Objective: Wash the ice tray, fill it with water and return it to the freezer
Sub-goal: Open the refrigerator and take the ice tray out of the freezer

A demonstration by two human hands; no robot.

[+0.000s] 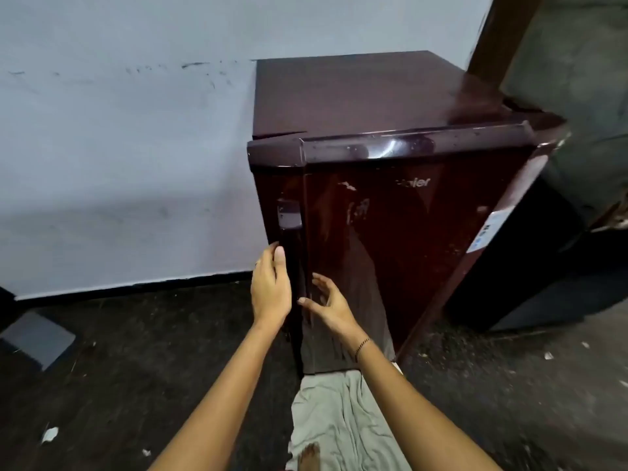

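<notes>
Fridge (390, 232): closed, straight ahead, door handle edge running up-down on its left side.
Left hand (271, 290): fingers curled on that handle edge, nearer to it.
Right hand (331, 305): released, fingers spread just beside the door front.
Ice tray: not visible, probably inside.

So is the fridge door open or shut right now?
Shut, it appears: the door sits flush against the fridge, no interior showing. The left hand grips its handle edge; the right hand hovers open beside it.
</notes>
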